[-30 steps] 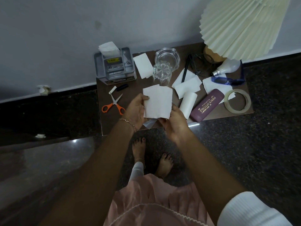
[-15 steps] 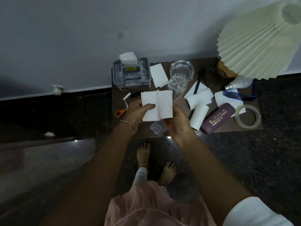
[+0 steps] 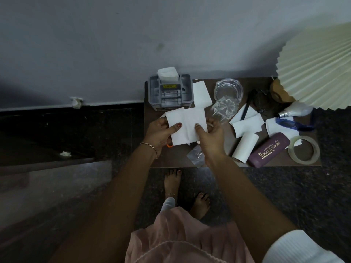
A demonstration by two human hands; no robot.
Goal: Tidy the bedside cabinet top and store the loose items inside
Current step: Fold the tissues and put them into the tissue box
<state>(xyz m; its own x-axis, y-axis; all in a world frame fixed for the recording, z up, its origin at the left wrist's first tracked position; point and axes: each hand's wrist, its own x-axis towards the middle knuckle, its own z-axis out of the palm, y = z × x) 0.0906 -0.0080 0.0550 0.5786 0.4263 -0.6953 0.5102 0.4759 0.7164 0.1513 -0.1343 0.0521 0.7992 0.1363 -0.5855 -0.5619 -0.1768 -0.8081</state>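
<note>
I hold a white tissue sheet [image 3: 187, 120] spread above the brown cabinet top [image 3: 174, 157]. My left hand [image 3: 159, 134] pinches its left edge, thumb on top. My right hand [image 3: 210, 138] pinches the right part, thumb pressed on the sheet. Loose white papers [image 3: 201, 93] [image 3: 247, 124] lie on the cabinet, with a paper roll [image 3: 245, 147], a maroon glasses case [image 3: 269, 149], a tape ring [image 3: 303, 149], a glass ashtray [image 3: 228, 90] and a light bulb [image 3: 298, 110]. Orange scissors [image 3: 169, 145] are mostly hidden under my left hand.
A grey tissue box [image 3: 169, 92] stands at the cabinet's back left against the wall. A pleated lamp shade [image 3: 319, 69] overhangs the right end. Blue glasses [image 3: 292, 124], a pen [image 3: 247, 109] and a clear wrapper [image 3: 195, 157] lie there too. Dark floor and my bare feet are below.
Both hands have raised the tissue and opened it wider, from a folded piece to a broader sheet. My view has shifted left, so the cabinet sits further right.
</note>
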